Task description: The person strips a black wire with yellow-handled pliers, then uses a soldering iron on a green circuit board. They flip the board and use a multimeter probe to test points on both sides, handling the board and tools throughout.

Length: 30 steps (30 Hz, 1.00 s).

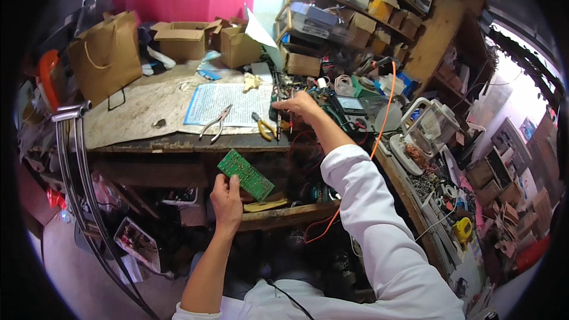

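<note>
My left hand [226,203] grips a green circuit board [249,176] by its lower left edge, thumb on top, in front of the bench. The board is tilted, and its soldered side faces up. My right hand [303,106] stretches over the bench to a cluster of slim tools [279,124], its fingers drawn together at their upper part. What is between those fingers is too small to make out. Yellow-handled cutters [265,127] lie just left of the slim tools. Farther left, long-nose pliers [217,123] rest partly on a printed sheet [222,104].
A paper bag [105,53] and open cardboard boxes [181,40] line the bench's back. An orange cable [388,109] hangs down past my right arm. A bent metal tube frame [71,142] stands at left. Cluttered shelves [355,9] and a white-framed device [430,121] are at right.
</note>
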### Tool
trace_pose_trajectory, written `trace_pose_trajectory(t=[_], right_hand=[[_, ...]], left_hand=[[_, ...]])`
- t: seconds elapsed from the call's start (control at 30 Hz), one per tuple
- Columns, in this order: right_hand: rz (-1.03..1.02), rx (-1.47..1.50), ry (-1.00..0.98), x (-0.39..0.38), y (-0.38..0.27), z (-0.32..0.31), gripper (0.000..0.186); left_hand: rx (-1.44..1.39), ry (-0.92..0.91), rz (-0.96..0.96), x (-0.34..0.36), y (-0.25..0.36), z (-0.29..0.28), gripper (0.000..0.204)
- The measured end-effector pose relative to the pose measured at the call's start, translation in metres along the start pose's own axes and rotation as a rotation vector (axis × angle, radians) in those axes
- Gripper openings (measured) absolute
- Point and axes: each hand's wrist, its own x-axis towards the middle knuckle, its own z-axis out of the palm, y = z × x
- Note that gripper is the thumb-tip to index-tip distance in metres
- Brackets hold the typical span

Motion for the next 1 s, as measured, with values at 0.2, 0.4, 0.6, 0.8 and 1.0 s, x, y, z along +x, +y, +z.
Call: trace_pose_trajectory(t=[0.2, 0.4, 0.6, 0.8, 1.0], right_hand=[[0.071, -0.152, -0.024, -0.009, -0.027, 0.007, 0.028], [0.024, 0.522, -0.019, -0.017, -0.022, -0.035, 0.019], [-0.310, 1.289, -0.231, -0.071, -0.012, -0.024, 0.016], [-0.567, 1.532, -0.451, -0.122, 0.004, 0.039, 0.021], [-0.420, 1.205, -0.414, -0.130, 0.016, 0.081, 0.031]], left_hand=[[-0.122, -0.103, -0.043, 0.004, -0.003, -0.012, 0.020], [-0.267, -0.090, -0.068, 0.004, 0.006, -0.010, 0.018], [-0.355, -0.081, -0.092, 0.006, -0.002, -0.017, 0.018], [-0.382, -0.072, -0.066, 0.004, 0.003, -0.014, 0.020], [-0.371, 0.019, -0.019, 0.002, 0.000, -0.013, 0.021]])
